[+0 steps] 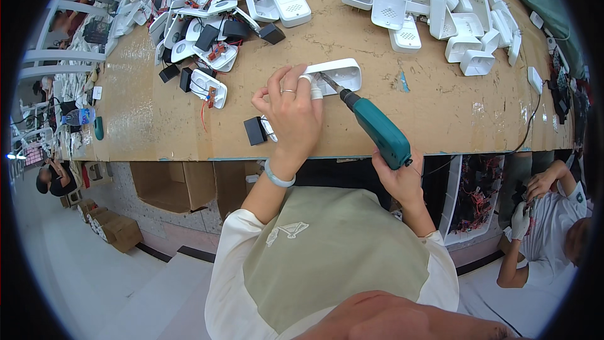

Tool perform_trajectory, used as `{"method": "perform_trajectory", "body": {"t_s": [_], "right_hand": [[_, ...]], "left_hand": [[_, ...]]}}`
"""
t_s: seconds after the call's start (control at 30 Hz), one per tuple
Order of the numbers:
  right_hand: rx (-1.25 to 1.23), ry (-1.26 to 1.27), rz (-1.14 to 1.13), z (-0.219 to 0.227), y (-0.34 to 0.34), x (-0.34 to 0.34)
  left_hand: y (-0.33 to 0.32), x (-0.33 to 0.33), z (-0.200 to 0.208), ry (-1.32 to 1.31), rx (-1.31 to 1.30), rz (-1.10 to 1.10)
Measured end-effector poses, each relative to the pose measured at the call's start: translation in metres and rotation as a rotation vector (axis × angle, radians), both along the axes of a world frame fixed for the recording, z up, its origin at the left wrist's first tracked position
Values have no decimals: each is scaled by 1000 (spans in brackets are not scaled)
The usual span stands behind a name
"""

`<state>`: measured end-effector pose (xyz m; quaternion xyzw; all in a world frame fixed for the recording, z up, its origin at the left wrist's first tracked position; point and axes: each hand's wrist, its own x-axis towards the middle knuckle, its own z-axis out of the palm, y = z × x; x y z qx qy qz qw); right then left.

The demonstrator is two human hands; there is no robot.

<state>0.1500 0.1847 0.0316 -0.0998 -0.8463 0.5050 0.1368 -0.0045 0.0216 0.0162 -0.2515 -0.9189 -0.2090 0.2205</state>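
My left hand [292,110] is closed around the left end of a white plastic housing [343,75], lying on the cardboard-covered table with its hollow side showing. White wrapping covers a finger of that hand. In my right hand [401,173] is a green electric screwdriver [380,129], its fingers wrapped round the rear end. The metal bit slants up and left into the housing; its tip's contact is hidden inside. Just below my left hand sits a black block [255,131], beside a small white part partly covered by my wrist.
White housings [390,3] are heaped at the back right. At the back left lies a pile of white covers with black blocks and red wires [214,38]. A black cord runs right from the screwdriver. A co-worker's hands [544,182] are at the right, beside a bin of wired parts [475,195].
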Motion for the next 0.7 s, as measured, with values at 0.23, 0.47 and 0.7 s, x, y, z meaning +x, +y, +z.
{"method": "perform_trajectory", "body": {"t_s": [0.23, 0.47, 0.7], "right_hand": [[-14, 8, 0, 0, 0, -1], [-14, 10, 0, 0, 0, 0], [-16, -33, 1, -1, -1, 2]], "left_hand": [[1, 0, 1, 1, -4, -1], [1, 0, 0, -3, 0, 4], [1, 0, 2, 10, -4, 0]]}}
